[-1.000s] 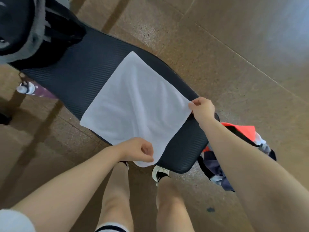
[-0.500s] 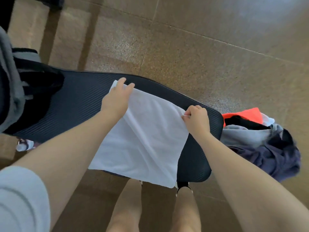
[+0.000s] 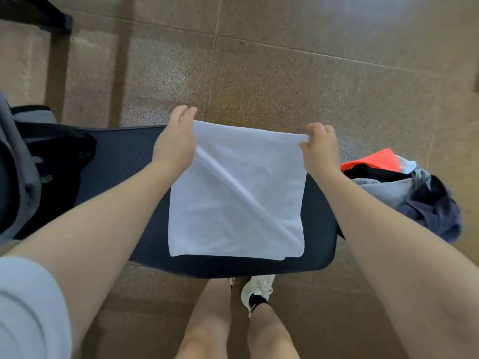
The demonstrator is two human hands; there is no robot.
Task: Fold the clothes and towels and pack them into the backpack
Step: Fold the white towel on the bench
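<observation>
Head view, one item in work: white towel [image 3: 236, 193], laid on the dark ribbed mat [image 3: 124, 161] that lies across the speckled tile floor [image 3: 259, 73], doubled over with a diagonal crease running from upper left to lower right. Left hand [image 3: 176, 141]: at the far left corner, thumb side over the cloth edge, fingertips raised and fairly straight; whether it pinches the corner cannot be told. Right hand [image 3: 320, 149]: fingers curled, pinching the far right corner. Backpack [image 3: 23, 172]: grey and black, at the left end of the mat, well apart from the towel, its opening not clearly shown. Unfolded clothes [image 3: 404, 193]: heap of orange, grey and dark purple garments on the floor just off the mat's right end. Step in hand, by judgement: completing the first fold. To do it well, set both far corners down level, check that the upper layer's edges meet those beneath on all sides, then draw flat palms outward along the diagonal ridge to press it out before folding again. Risk: uneven pull from one corner skews the square and makes a bulky packet.
</observation>
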